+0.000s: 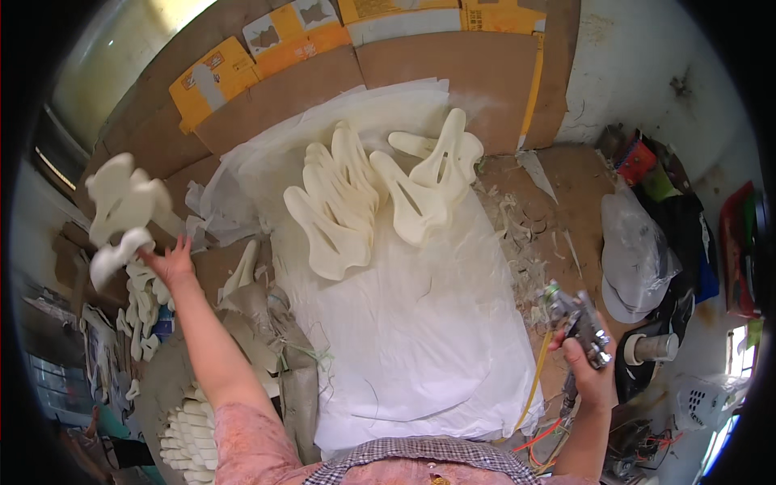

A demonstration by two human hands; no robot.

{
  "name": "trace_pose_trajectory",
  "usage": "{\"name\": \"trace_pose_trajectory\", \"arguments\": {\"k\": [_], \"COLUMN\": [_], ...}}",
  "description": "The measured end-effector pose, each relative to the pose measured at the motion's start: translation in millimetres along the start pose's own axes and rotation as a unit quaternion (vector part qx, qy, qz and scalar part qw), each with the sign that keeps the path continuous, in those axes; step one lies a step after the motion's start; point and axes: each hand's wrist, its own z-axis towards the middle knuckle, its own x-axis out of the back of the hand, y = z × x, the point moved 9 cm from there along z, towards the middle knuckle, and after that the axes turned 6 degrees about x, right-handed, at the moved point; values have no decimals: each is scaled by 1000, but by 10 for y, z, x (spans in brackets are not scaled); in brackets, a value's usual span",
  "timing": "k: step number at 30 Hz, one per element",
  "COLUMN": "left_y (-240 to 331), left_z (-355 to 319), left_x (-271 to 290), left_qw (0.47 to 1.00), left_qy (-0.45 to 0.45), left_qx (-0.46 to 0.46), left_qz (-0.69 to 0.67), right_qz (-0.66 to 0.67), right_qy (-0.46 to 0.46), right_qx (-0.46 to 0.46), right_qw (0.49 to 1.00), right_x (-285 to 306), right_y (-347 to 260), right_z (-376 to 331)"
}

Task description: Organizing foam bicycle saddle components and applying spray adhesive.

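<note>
My left hand (pixel 171 263) is stretched out to the left, fingers spread. Right at its fingertips are cream foam bicycle saddle pads (pixel 121 202), smeared by motion, with a smaller curved one (pixel 120 257) against the hand. Whether the hand touches them I cannot tell for certain. On the right, my right hand (pixel 594 368) is closed around a metal spray gun (pixel 575 323), held above the table's right side. Between my hands, far up on the white-covered table (pixel 404 347), lies a group of similar slotted saddle pads (pixel 347 202), some overlapping.
Cardboard sheets (pixel 453 73) stand behind the table. More pads lie in a heap (pixel 187 436) at lower left. A yellow hose (pixel 533 380) and orange cords run by the right edge. At right are a bagged cap (pixel 634 267) and a cup-like cylinder (pixel 655 347).
</note>
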Motion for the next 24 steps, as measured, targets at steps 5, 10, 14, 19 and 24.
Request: {"name": "trace_pose_trajectory", "arguments": {"k": [5,10,14,19,24], "left_y": [-462,-2390,-3884,-4350,-4834], "left_z": [-13,-548,-1053,-1327,-1398], "left_x": [871,472,216,-283,-79], "left_qw": [975,957,874,715,626], "left_qy": [120,-45,-161,-223,-208], "left_qx": [-11,65,217,-90,-11], "left_qz": [187,278,405,656,752], "right_qz": [14,-124,-50,56,-4], "right_qy": [96,-97,-88,-14,29], "right_qx": [36,-33,-35,34,46], "right_qw": [995,987,994,998,998], "right_x": [235,-147,-227,-150,78], "right_y": [-233,-51,-9,-104,-133], "right_z": [66,189,372,465,390]}}
